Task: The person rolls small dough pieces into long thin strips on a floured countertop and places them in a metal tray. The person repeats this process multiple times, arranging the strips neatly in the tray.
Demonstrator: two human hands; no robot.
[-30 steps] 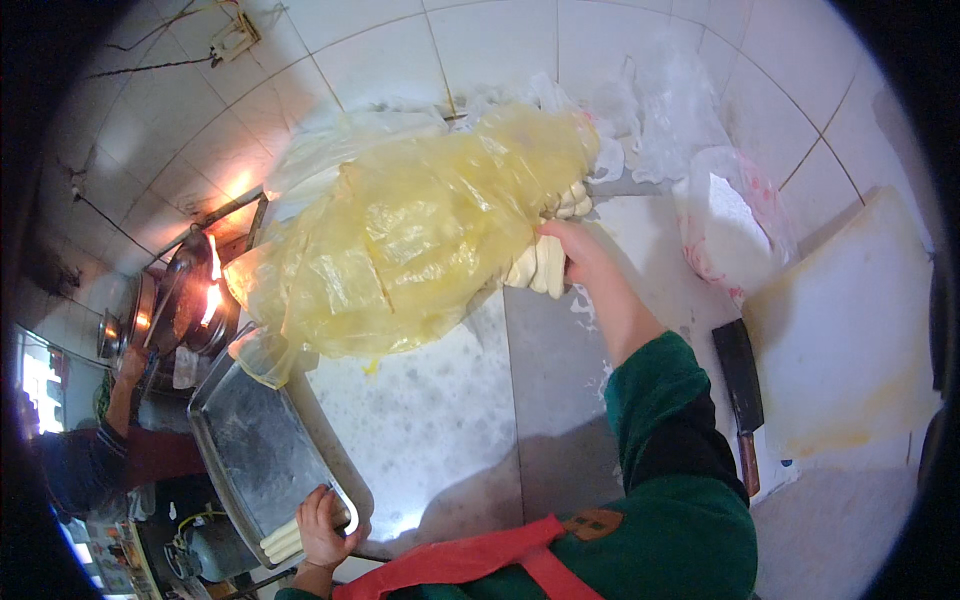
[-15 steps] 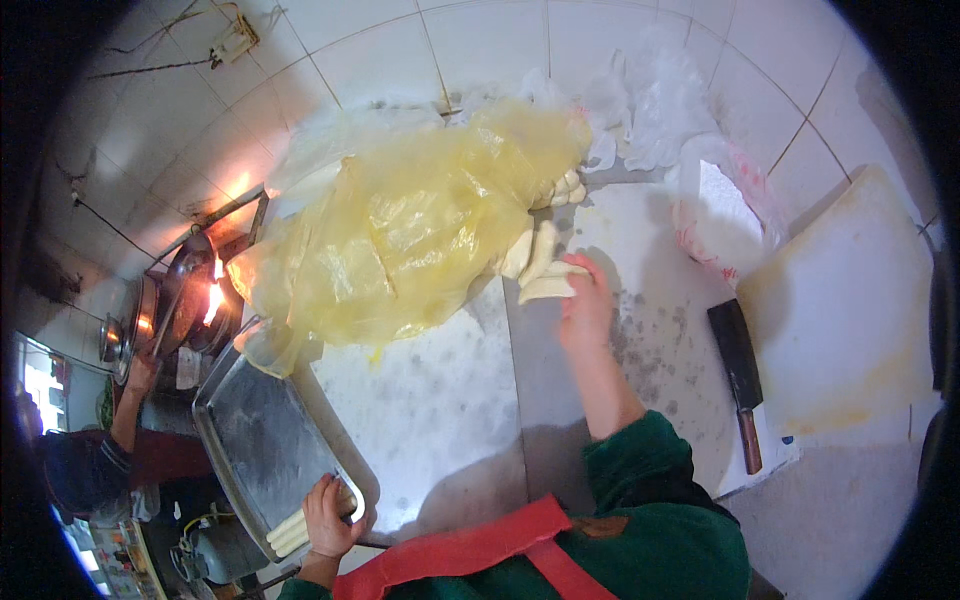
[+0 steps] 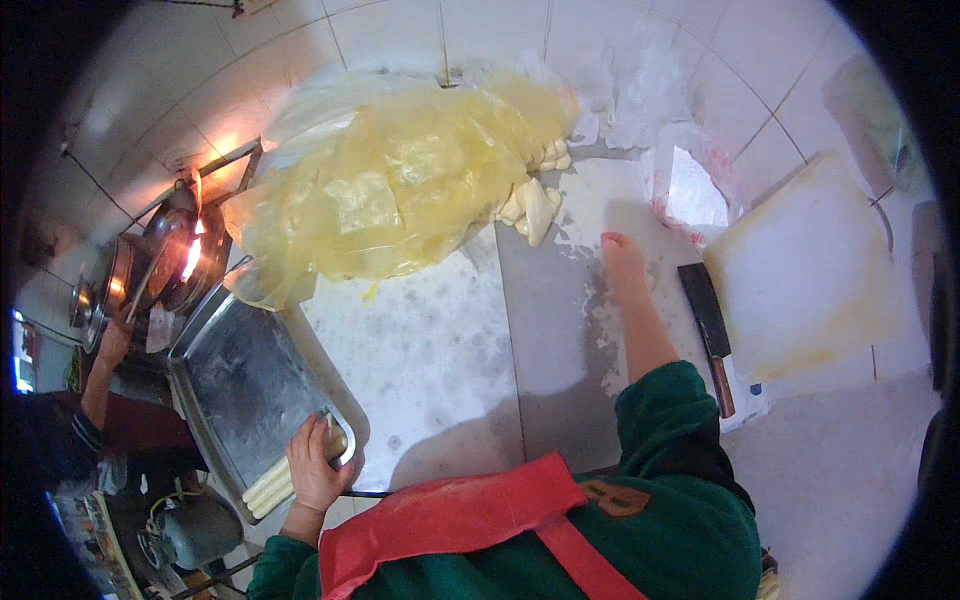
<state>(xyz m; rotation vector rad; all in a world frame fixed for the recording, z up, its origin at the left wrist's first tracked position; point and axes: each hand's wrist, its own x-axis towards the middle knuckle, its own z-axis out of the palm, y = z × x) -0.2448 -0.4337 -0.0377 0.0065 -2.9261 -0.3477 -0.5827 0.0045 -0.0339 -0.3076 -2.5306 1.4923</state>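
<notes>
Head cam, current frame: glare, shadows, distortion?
Head view: bright orange flame throws a warm glow on the white tiled wall; head view: pale highlights on the crinkled translucent yellow plastic sheet; head view: broad dark shadow across the near part of the pale flat tabletop; head view: fisheye bends tile lines, corners black.
</notes>
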